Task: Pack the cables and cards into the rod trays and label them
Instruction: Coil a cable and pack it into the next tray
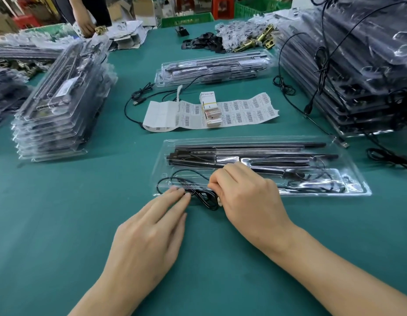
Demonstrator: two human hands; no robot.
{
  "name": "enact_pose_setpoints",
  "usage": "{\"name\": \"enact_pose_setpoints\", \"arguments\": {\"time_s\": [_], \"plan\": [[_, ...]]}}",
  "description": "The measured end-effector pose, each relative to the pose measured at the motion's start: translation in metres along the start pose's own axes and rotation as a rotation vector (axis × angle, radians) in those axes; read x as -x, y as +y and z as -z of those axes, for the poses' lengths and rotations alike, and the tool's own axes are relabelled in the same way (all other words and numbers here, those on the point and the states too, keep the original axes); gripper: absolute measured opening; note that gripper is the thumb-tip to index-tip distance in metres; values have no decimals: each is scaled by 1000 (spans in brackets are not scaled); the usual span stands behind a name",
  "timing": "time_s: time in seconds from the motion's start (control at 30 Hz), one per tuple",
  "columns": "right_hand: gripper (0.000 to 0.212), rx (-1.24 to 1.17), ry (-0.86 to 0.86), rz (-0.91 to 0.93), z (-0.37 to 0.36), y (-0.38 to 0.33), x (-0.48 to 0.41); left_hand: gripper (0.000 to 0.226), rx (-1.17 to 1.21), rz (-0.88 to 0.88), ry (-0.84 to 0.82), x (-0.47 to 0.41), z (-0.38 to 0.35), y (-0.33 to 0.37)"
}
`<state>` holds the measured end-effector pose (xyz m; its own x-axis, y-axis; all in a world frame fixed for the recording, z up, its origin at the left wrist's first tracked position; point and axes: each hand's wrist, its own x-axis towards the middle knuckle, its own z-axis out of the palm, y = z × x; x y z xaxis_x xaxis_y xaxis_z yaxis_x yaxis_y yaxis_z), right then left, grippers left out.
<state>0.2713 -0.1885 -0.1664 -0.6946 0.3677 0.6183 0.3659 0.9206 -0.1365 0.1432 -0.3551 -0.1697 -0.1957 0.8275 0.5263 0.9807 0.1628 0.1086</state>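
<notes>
Coiled cable [204, 199]: right hand [245, 197] pinches; left hand [150, 233] seemingly presses it.

we are in a small packing workshop. we see a long table [61, 213] under green cloth, loaded with clear plastic trays [59, 106] in stacks at both sides, a sheet of barcode labels [243, 110], green crates [186, 19] and cardboard boxes [143, 8] behind, and another person [91, 10] touching brass hardware [101, 30] at the far end.

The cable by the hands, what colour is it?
The cable is black. It shows best in the head view.
</notes>
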Motion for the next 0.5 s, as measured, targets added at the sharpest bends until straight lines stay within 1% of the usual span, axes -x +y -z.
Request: {"name": "enact_pose_setpoints", "arguments": {"time_s": [0.07,0.13,0.2,0.27,0.4,0.5], "plan": [[25,-9,-2,0,-1,0,1,33,63,82,-15,4,4,-4],[25,-16,-2,-4,-1,0,1,38,73,181,-41,5,9,-8],[25,-15,-1,-7,-1,0,1,42,63,238,-68,5,11,-10],[24,-14,-7,-6,-1,0,1,46,47,227,-98,4,10,-10],[27,-5,1,1,-1,0,1,57,-22,115,-230,0,4,-6],[26,-21,1,3,-2,-1,1,63,-63,139,-324,-10,1,0]]}}
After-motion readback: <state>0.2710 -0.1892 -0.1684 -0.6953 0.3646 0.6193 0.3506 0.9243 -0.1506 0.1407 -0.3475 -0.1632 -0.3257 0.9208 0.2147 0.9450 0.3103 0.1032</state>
